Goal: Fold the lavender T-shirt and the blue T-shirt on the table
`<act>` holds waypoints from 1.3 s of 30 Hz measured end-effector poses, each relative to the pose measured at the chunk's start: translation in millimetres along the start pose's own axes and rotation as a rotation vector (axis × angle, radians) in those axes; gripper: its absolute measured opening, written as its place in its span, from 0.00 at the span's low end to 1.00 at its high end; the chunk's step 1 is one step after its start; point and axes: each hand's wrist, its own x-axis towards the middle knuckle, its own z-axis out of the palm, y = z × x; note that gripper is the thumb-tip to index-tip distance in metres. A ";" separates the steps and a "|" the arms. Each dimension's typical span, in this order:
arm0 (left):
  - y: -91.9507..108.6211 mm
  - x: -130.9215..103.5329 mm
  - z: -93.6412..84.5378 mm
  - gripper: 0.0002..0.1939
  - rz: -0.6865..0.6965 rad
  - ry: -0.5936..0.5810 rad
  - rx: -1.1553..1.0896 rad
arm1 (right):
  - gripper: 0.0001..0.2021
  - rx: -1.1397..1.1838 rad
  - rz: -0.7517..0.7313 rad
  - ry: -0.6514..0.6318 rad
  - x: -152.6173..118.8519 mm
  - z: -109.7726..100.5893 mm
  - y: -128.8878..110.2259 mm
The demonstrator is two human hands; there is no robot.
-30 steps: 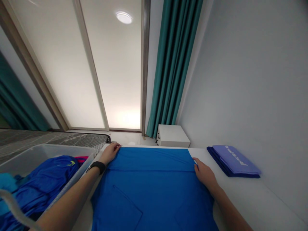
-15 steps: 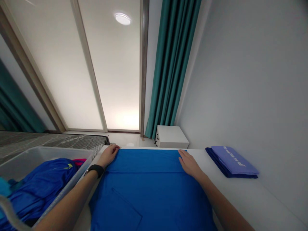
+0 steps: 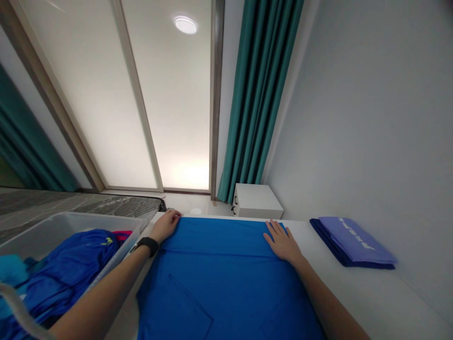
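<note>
The blue garment spreads at 6 o'clock, far edge near the white table's rim. Left hand, 8 o'clock, curls at its corner, grip unclear; right hand, 5 o'clock, lies wide. Tabletop separates garment from folded clothes, 4 o'clock.

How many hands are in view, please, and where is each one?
2. The left hand is at the far left corner of the blue garment; the right hand lies spread near its far right corner. No other hand shows.

Blue garment — smooth, matt cloth; bin — smooth, translucent plastic.
</note>
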 end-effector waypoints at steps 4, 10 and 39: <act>15.4 0.1 -7.1 0.17 -0.063 0.042 0.083 | 0.32 -0.004 -0.006 0.014 3.2 5.2 2.1; 96.5 -12.2 10.7 0.22 0.211 0.055 0.183 | 0.32 -0.014 -0.008 0.018 3.4 6.4 2.1; 67.5 -48.8 19.9 0.33 -0.087 -0.116 0.411 | 0.32 -0.013 0.010 0.007 4.9 10.5 3.6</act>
